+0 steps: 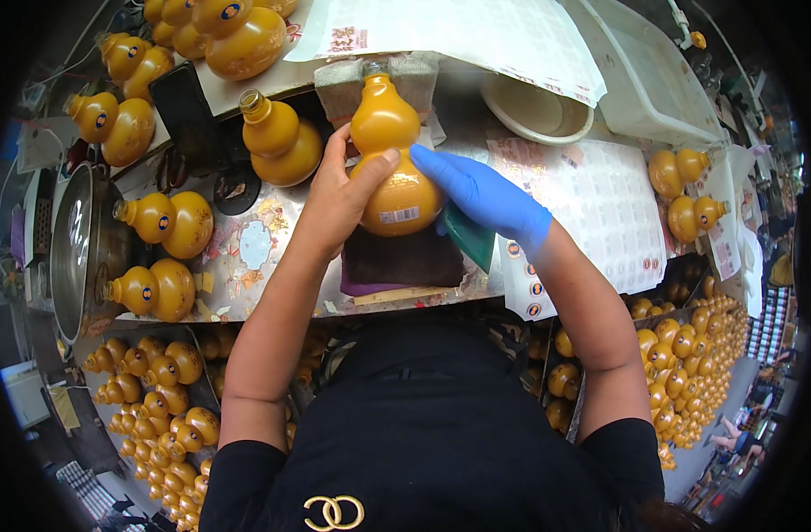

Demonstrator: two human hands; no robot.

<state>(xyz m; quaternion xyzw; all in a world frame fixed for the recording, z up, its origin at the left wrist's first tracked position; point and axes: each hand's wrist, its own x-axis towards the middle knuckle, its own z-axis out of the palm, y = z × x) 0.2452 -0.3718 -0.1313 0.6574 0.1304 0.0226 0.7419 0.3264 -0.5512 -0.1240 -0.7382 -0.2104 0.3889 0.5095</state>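
My bare left hand (pixel 339 191) is closed round the left side of a yellow gourd-shaped bottle (pixel 388 182), its thumb across the narrow waist. The bottle's open neck points away from me, and a barcode label shows near its base. On the other side my right hand (pixel 481 191), in a blue glove, rests its thumb against the waist; its other fingers are mostly hidden behind. A flat green piece (pixel 470 238) sticks out under the gloved hand; whether it is held, I cannot tell. Below the bottle lies a dark pad (pixel 401 263), with a folded cloth (pixel 414 84) beyond.
Sticker sheets (pixel 592 213) lie at the right, near a white basin (pixel 538 111) and a clear plastic tub (pixel 640 75). Another gourd bottle (pixel 280 140) stands left of my hands, by a black phone (pixel 186 111). A metal pan (pixel 86 248) sits far left; crates of bottles (pixel 689 363) flank me.
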